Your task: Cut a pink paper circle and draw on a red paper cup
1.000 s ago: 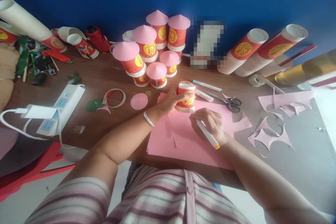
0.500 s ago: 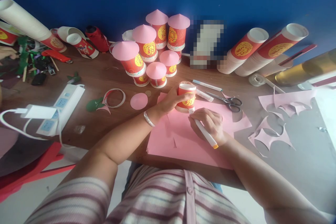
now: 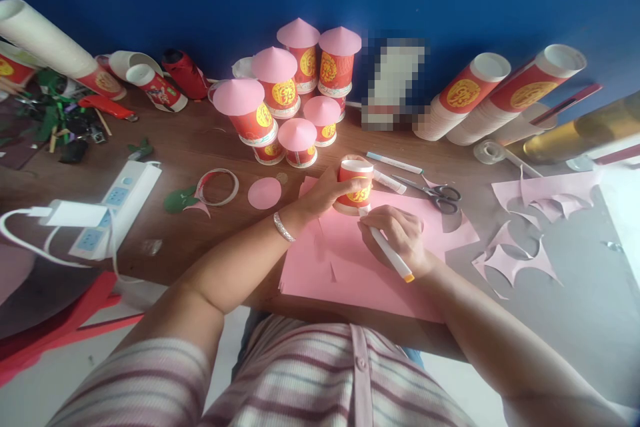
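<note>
A red paper cup (image 3: 358,195) with a yellow emblem stands upright over pink sheets (image 3: 360,280), and my left hand (image 3: 327,188) is wrapped round its left side. In my right hand (image 3: 397,230) is a white marker (image 3: 393,255) with an orange end pointing toward me. The marker's other end meets the cup's lower rim; its tip is too small to make out. Just behind lie a white tube (image 3: 390,181), a blue-tipped pen (image 3: 395,163) and black scissors (image 3: 443,198).
Several red cups with pink cone roofs (image 3: 298,135) stand at the back. Stacked cups (image 3: 463,93) lean at the right, near paper scraps (image 3: 517,263). A power strip (image 3: 117,207), a paper ring (image 3: 235,190) and a pink disc (image 3: 265,193) lie to the left.
My right hand and the marker have shifted very slightly left along the cup's lower rim. At the far left edge, another person's hand has moved up and partly out of view.
</note>
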Available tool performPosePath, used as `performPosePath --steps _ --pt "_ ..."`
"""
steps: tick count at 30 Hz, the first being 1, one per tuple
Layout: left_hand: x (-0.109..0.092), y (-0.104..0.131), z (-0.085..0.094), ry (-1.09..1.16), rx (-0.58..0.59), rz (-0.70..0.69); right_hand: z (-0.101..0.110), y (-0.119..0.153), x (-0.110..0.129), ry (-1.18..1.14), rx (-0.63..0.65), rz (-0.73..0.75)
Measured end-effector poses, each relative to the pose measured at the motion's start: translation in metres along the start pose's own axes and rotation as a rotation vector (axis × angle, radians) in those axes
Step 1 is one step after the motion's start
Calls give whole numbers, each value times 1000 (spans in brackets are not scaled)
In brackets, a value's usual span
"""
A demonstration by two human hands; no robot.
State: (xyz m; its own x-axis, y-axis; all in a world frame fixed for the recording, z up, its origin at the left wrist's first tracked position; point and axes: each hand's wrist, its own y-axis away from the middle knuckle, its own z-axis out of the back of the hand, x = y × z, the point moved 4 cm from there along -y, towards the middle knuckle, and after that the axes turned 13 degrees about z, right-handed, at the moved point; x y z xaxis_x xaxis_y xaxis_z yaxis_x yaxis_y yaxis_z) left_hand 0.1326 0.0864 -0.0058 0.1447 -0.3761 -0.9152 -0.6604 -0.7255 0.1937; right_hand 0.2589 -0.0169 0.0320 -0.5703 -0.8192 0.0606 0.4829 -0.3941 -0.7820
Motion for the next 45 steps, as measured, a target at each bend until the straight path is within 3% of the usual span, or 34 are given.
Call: performPosePath --steps 13,38,45 --pt "-3 1 -2 -78 -18 -19 -1 -1 -4 -5 13 12" --pt "-2 2 0 -50 -12 10 5 -2 -6 20 -53 -10" --pt "-2 2 -1 -21 -10 18 4 0 -1 -28 -14 -15"
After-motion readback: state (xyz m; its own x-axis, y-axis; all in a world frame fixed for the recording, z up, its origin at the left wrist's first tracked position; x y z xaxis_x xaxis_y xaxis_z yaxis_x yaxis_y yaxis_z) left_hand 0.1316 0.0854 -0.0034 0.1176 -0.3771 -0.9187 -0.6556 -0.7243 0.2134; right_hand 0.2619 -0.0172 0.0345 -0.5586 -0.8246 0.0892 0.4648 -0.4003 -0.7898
